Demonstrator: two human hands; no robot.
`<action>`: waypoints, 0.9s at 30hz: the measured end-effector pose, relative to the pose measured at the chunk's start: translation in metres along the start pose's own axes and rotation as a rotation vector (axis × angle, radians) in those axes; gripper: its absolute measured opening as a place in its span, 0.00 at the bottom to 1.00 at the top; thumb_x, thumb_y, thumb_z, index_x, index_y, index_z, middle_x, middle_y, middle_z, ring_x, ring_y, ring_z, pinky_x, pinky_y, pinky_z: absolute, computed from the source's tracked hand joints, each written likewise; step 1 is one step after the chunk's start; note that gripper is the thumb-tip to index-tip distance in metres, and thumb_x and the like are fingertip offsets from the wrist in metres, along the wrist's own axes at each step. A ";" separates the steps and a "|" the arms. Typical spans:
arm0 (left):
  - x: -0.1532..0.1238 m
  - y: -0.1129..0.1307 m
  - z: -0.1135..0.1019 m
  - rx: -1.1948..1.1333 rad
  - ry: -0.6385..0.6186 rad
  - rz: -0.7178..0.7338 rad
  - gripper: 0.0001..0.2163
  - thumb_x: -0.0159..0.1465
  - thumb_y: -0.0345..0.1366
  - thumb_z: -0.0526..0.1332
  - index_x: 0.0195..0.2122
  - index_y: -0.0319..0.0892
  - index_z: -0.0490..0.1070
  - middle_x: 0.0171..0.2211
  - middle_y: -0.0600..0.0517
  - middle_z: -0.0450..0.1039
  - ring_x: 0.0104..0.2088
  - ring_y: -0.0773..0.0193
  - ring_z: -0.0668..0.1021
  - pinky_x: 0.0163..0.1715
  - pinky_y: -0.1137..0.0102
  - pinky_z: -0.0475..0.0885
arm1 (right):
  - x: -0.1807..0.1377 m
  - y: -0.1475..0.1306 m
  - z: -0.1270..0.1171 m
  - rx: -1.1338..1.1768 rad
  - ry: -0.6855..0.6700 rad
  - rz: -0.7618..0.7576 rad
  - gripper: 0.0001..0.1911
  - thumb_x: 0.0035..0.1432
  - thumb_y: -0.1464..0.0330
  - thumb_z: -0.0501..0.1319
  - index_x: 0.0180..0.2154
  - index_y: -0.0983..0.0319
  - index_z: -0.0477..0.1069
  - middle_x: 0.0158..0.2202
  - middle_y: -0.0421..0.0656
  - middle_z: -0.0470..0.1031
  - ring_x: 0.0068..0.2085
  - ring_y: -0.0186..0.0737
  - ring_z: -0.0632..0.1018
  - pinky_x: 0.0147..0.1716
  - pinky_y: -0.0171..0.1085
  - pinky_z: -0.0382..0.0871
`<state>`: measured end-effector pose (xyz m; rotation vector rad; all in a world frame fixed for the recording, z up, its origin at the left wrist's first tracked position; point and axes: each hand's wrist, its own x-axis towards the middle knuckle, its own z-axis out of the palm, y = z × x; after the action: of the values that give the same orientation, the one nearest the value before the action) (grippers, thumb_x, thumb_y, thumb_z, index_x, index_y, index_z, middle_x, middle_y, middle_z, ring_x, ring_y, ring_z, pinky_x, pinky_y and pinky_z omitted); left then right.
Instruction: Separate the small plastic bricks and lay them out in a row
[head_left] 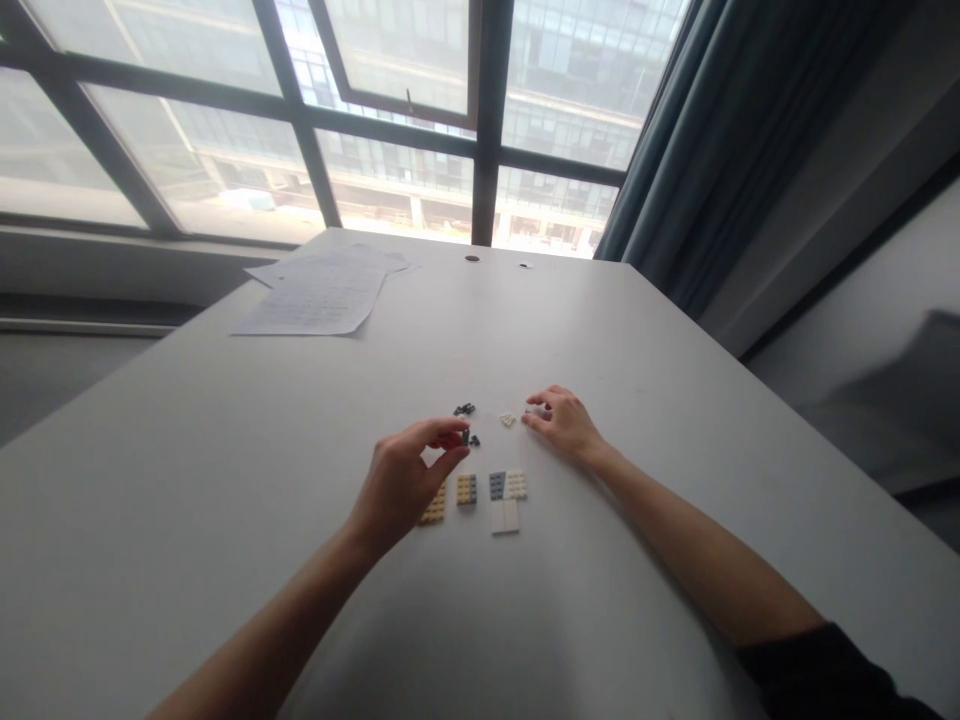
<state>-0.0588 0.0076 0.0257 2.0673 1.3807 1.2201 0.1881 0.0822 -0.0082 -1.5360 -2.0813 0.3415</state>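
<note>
My left hand point(416, 470) pinches a small dark toy-brick piece point(465, 437) upright between thumb and fingertips. Small dark pieces lie just beyond it, in a little pile point(465, 409) and a smaller group point(475, 441). Over to the right, my right hand point(561, 424) rests low at the table, thumb and fingers curved and apart. Tiny greyish pieces point(537, 411) show between its fingertips, seemingly on the table. Beside them is a cluster of small white pieces point(508, 420). Tan studded bricks point(433, 505) are partly hidden under my left hand.
Nearer me lie a tan and grey brick group point(466, 489), dark grey bricks point(497, 486), cream studded bricks point(517, 485) and smooth white tiles point(505, 517). Printed papers point(315, 295) lie at the far left of the white table point(630, 340). Windows and a curtain point(705, 140) stand beyond.
</note>
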 end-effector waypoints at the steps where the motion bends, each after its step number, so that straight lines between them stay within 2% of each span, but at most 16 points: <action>1: 0.000 0.000 0.000 -0.005 0.003 -0.004 0.09 0.57 0.37 0.64 0.39 0.45 0.75 0.30 0.53 0.79 0.31 0.63 0.79 0.38 0.68 0.75 | -0.001 -0.002 0.002 -0.019 0.012 0.020 0.11 0.53 0.66 0.65 0.39 0.63 0.76 0.40 0.47 0.75 0.43 0.43 0.73 0.47 0.42 0.66; 4: 0.002 0.000 -0.001 -0.077 0.004 -0.058 0.10 0.55 0.39 0.66 0.38 0.44 0.76 0.29 0.53 0.78 0.30 0.64 0.79 0.39 0.67 0.74 | -0.002 -0.007 0.005 -0.046 0.035 0.030 0.07 0.54 0.67 0.64 0.35 0.62 0.77 0.38 0.47 0.74 0.43 0.44 0.73 0.47 0.43 0.65; 6: 0.004 0.000 -0.002 -0.232 -0.030 -0.164 0.12 0.53 0.41 0.67 0.37 0.43 0.76 0.28 0.52 0.78 0.30 0.64 0.78 0.37 0.67 0.74 | -0.003 -0.010 0.006 0.040 0.033 0.029 0.06 0.54 0.68 0.63 0.34 0.62 0.77 0.37 0.46 0.75 0.42 0.43 0.73 0.46 0.42 0.64; 8: 0.006 -0.002 -0.002 -0.479 -0.071 -0.328 0.15 0.52 0.43 0.68 0.37 0.41 0.75 0.28 0.51 0.77 0.29 0.64 0.77 0.33 0.69 0.74 | -0.005 -0.013 0.005 0.290 0.003 0.088 0.08 0.54 0.66 0.63 0.35 0.62 0.77 0.36 0.46 0.75 0.39 0.40 0.73 0.42 0.40 0.66; 11: 0.007 -0.004 -0.001 -0.827 -0.107 -0.526 0.19 0.52 0.48 0.68 0.38 0.39 0.74 0.27 0.50 0.75 0.27 0.67 0.75 0.31 0.70 0.74 | -0.012 -0.021 0.001 0.838 -0.100 0.234 0.17 0.56 0.57 0.59 0.38 0.63 0.76 0.37 0.46 0.76 0.32 0.35 0.72 0.33 0.36 0.66; 13: 0.007 -0.004 -0.002 -0.907 -0.141 -0.567 0.20 0.52 0.49 0.67 0.39 0.39 0.74 0.28 0.51 0.74 0.26 0.69 0.74 0.32 0.71 0.73 | -0.018 -0.026 -0.004 1.079 -0.179 0.273 0.21 0.57 0.53 0.58 0.39 0.63 0.75 0.38 0.46 0.76 0.30 0.33 0.71 0.30 0.34 0.64; 14: 0.007 -0.003 -0.002 -0.886 -0.167 -0.564 0.20 0.52 0.49 0.67 0.39 0.39 0.74 0.28 0.50 0.74 0.27 0.68 0.74 0.32 0.71 0.73 | -0.020 -0.028 -0.006 1.119 -0.218 0.266 0.21 0.57 0.52 0.57 0.39 0.63 0.75 0.38 0.47 0.76 0.30 0.33 0.70 0.29 0.34 0.64; 15: 0.007 -0.003 -0.002 -0.826 -0.199 -0.548 0.20 0.53 0.49 0.67 0.40 0.39 0.74 0.29 0.50 0.75 0.28 0.68 0.74 0.32 0.70 0.72 | -0.023 -0.030 -0.008 1.104 -0.240 0.246 0.21 0.57 0.53 0.58 0.39 0.63 0.75 0.38 0.47 0.76 0.29 0.33 0.70 0.29 0.34 0.63; 17: 0.010 -0.001 -0.003 -0.595 -0.282 -0.461 0.19 0.54 0.48 0.65 0.41 0.41 0.74 0.32 0.50 0.75 0.30 0.65 0.75 0.33 0.69 0.72 | -0.026 -0.031 -0.011 0.911 -0.232 0.169 0.18 0.57 0.56 0.60 0.38 0.63 0.76 0.37 0.45 0.76 0.30 0.33 0.70 0.31 0.34 0.64; 20: 0.018 0.002 0.001 -0.091 -0.377 -0.212 0.14 0.57 0.46 0.63 0.39 0.43 0.75 0.31 0.51 0.75 0.31 0.62 0.74 0.35 0.66 0.69 | -0.030 -0.031 -0.012 0.439 -0.169 -0.011 0.10 0.56 0.63 0.63 0.37 0.62 0.77 0.36 0.43 0.75 0.33 0.35 0.71 0.37 0.36 0.65; 22: 0.024 0.003 0.006 0.195 -0.413 -0.039 0.10 0.58 0.43 0.62 0.38 0.45 0.76 0.29 0.52 0.74 0.33 0.60 0.73 0.37 0.65 0.67 | -0.032 -0.032 -0.010 0.224 -0.172 -0.123 0.07 0.57 0.66 0.63 0.38 0.61 0.77 0.38 0.44 0.74 0.37 0.37 0.72 0.42 0.38 0.65; 24: 0.030 0.002 0.015 0.365 -0.464 0.073 0.09 0.59 0.40 0.62 0.38 0.46 0.77 0.30 0.51 0.75 0.35 0.59 0.73 0.37 0.66 0.66 | -0.033 -0.035 -0.006 0.111 -0.190 -0.196 0.07 0.56 0.67 0.64 0.39 0.60 0.76 0.40 0.44 0.74 0.43 0.40 0.72 0.46 0.39 0.64; 27: 0.036 -0.001 0.026 0.475 -0.532 0.108 0.08 0.58 0.37 0.62 0.38 0.47 0.78 0.31 0.51 0.75 0.36 0.59 0.74 0.37 0.67 0.66 | -0.031 -0.041 -0.002 0.009 -0.182 -0.229 0.08 0.56 0.68 0.64 0.40 0.61 0.76 0.41 0.45 0.74 0.46 0.42 0.71 0.49 0.41 0.63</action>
<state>-0.0332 0.0438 0.0269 2.5543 1.3901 0.3248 0.1632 0.0393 0.0053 -1.2844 -2.3651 0.4173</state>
